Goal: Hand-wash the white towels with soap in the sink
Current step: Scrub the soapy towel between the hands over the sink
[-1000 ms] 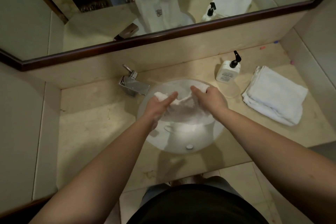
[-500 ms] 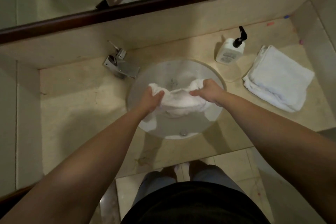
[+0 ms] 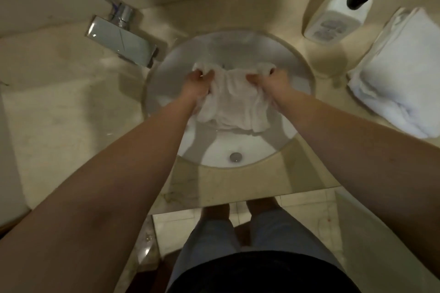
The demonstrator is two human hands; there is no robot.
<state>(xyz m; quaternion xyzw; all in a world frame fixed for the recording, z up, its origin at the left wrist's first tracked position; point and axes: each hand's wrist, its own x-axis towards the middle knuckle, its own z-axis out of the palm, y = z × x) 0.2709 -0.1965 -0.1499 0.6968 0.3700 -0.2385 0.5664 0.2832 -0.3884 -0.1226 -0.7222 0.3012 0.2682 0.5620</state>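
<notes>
Gripping the towel bunched over the sink, left hand and right hand should rub its folds together, low inside the bowl.

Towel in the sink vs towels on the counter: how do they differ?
The towel in the sink is bunched and crumpled; the folded stack lies flat and neat. The first hangs over the basin in the grip of the left hand and right hand; the stack rests untouched on the counter, right of the soap bottle. Both are white.
</notes>
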